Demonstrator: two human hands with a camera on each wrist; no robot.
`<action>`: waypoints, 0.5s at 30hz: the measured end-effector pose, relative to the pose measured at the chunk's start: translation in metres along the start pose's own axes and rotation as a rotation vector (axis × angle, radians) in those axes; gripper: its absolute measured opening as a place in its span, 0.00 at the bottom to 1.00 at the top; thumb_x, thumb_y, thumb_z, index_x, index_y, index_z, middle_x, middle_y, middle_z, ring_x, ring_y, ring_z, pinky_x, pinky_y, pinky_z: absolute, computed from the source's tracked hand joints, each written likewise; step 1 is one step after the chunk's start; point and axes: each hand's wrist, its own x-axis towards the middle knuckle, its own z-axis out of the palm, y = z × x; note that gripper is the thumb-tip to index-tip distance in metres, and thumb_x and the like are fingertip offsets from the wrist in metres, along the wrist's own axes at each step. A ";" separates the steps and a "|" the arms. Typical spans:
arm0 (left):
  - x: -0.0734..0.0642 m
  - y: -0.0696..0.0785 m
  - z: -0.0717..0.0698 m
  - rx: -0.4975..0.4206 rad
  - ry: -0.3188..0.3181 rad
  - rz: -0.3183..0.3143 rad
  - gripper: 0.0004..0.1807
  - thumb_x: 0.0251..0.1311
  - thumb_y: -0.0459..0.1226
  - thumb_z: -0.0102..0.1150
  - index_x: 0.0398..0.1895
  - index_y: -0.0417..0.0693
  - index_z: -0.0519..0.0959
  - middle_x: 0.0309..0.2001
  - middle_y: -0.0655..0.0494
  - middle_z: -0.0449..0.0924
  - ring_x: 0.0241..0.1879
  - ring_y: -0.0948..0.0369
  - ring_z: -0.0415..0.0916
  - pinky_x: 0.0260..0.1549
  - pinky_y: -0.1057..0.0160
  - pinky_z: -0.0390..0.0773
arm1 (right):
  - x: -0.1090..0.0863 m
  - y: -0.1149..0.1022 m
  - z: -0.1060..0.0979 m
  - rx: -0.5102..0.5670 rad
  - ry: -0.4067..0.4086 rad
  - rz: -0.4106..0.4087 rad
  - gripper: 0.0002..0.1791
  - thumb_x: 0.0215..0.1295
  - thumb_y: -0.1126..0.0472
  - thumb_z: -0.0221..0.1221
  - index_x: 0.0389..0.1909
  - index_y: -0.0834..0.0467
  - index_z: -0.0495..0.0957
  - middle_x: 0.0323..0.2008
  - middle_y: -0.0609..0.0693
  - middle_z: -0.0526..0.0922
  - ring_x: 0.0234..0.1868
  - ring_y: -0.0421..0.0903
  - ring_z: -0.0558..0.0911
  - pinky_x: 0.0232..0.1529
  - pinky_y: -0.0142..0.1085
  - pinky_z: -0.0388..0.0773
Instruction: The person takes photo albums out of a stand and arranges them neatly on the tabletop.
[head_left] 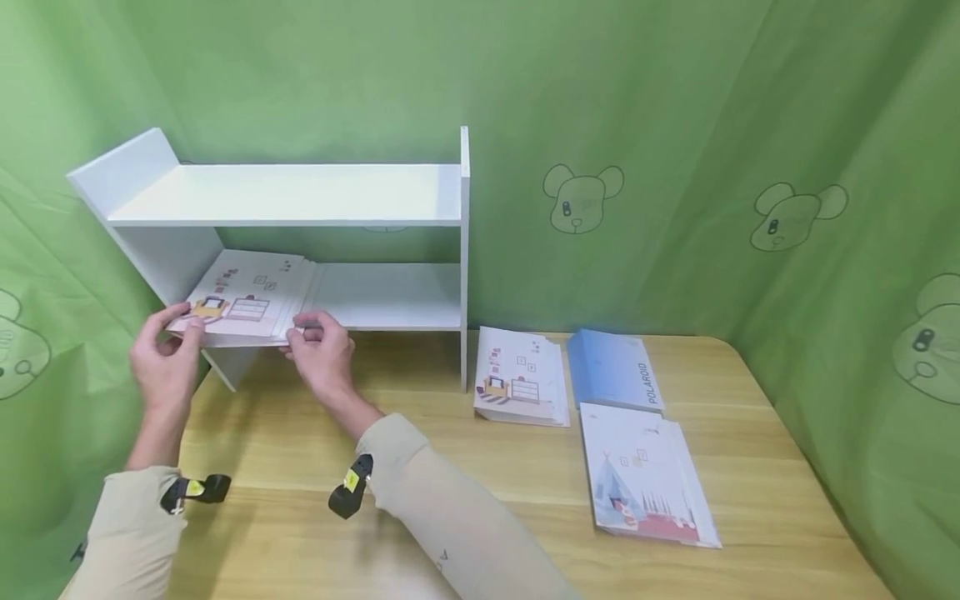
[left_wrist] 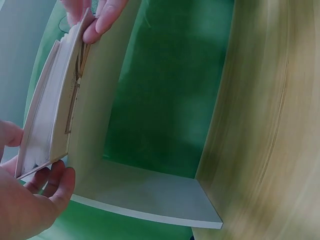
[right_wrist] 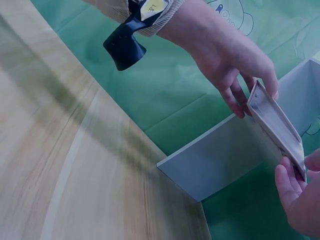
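On the left end of the lower shelf lies a white photo album with a drawn room scene on its cover, its front edge sticking out past the board. My left hand grips its front left corner, thumb on top and fingers beneath. The front right corner is pinched by my right hand. In the left wrist view, the album's hard covers and page edges show between both hands. The right wrist view has the left hand at one end and the right hand at the other.
A white two-tier shelf stands on the wooden table, its left side panel slanting outward. To its right lie another room-scene album, a blue POLAROID album and a tent-picture album. A green curtain hangs behind.
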 end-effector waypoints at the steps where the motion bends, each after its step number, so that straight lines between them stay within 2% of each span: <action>1: -0.001 0.000 0.000 0.002 0.006 0.000 0.21 0.67 0.30 0.61 0.63 0.49 0.80 0.67 0.47 0.70 0.46 0.64 0.79 0.39 0.80 0.82 | 0.000 0.000 0.000 0.000 0.005 0.006 0.09 0.62 0.75 0.65 0.41 0.63 0.84 0.25 0.50 0.84 0.29 0.55 0.89 0.31 0.35 0.89; 5: -0.005 -0.002 0.000 -0.003 0.018 0.008 0.21 0.66 0.30 0.62 0.61 0.49 0.82 0.67 0.43 0.71 0.46 0.63 0.80 0.38 0.80 0.82 | -0.001 0.001 -0.003 0.012 0.010 0.013 0.09 0.60 0.77 0.66 0.40 0.65 0.85 0.24 0.50 0.83 0.31 0.60 0.89 0.34 0.40 0.90; 8: -0.008 -0.002 -0.002 -0.016 0.019 0.002 0.21 0.65 0.29 0.62 0.61 0.49 0.82 0.69 0.39 0.70 0.47 0.62 0.80 0.37 0.79 0.82 | -0.003 0.001 -0.006 0.008 -0.003 0.017 0.09 0.60 0.77 0.66 0.41 0.65 0.85 0.24 0.50 0.84 0.31 0.59 0.89 0.33 0.38 0.90; 12: -0.013 -0.003 -0.006 -0.057 0.011 -0.014 0.22 0.65 0.28 0.62 0.62 0.48 0.81 0.71 0.39 0.68 0.53 0.60 0.79 0.40 0.78 0.83 | -0.006 0.001 -0.010 -0.051 -0.018 0.030 0.11 0.60 0.75 0.66 0.41 0.61 0.86 0.26 0.46 0.84 0.28 0.48 0.88 0.29 0.29 0.87; 15: -0.016 -0.004 -0.009 -0.085 0.002 -0.015 0.23 0.64 0.26 0.61 0.63 0.46 0.80 0.72 0.42 0.67 0.55 0.58 0.78 0.42 0.77 0.83 | -0.007 0.000 -0.013 -0.118 -0.021 0.013 0.12 0.58 0.75 0.67 0.41 0.59 0.86 0.28 0.45 0.84 0.27 0.40 0.85 0.29 0.26 0.85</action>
